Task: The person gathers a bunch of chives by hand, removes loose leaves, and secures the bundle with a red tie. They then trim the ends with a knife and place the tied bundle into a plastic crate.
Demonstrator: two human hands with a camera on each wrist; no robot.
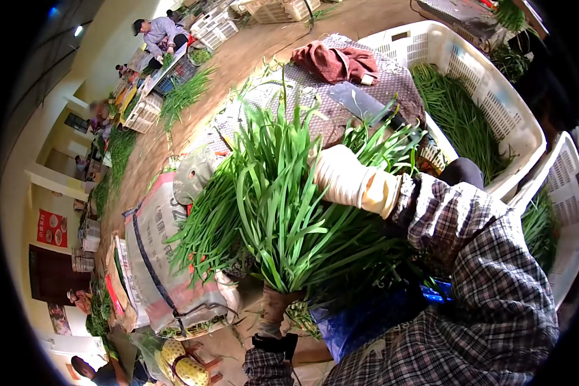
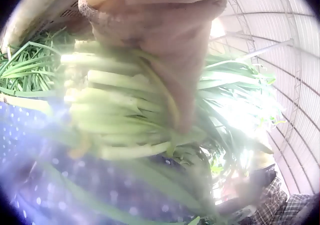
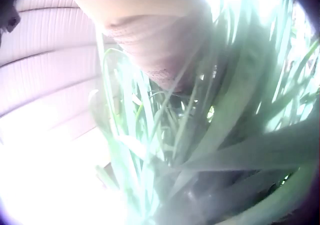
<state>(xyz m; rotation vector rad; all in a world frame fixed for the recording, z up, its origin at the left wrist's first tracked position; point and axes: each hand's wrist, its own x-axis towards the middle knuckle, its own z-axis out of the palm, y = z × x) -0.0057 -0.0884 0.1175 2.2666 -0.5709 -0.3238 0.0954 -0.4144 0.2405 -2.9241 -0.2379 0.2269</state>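
A large bunch of Chinese chives point(image 1: 283, 206) fans out upright in the middle of the head view. My left hand point(image 1: 276, 309) grips it low down by the stalks. In the left wrist view, the pale stalk ends point(image 2: 120, 105) lie under that gloved hand point(image 2: 155, 50). My right hand point(image 1: 338, 174), in a pale glove with a ribbed cuff, reaches into the leaves from the right, its fingertips hidden among the blades. The right wrist view is blurred and bright, with leaves point(image 3: 145, 130) around the hand point(image 3: 160, 45).
A cleaver point(image 1: 360, 103) and a reddish-brown cloth point(image 1: 334, 62) lie on a textured mat point(image 1: 273, 83). Beside it stands a white crate point(image 1: 495, 96) of chives. A printed sack point(image 1: 164, 238) lies at left. Blue plastic point(image 1: 360, 325) is below the bunch. Other people work farther back.
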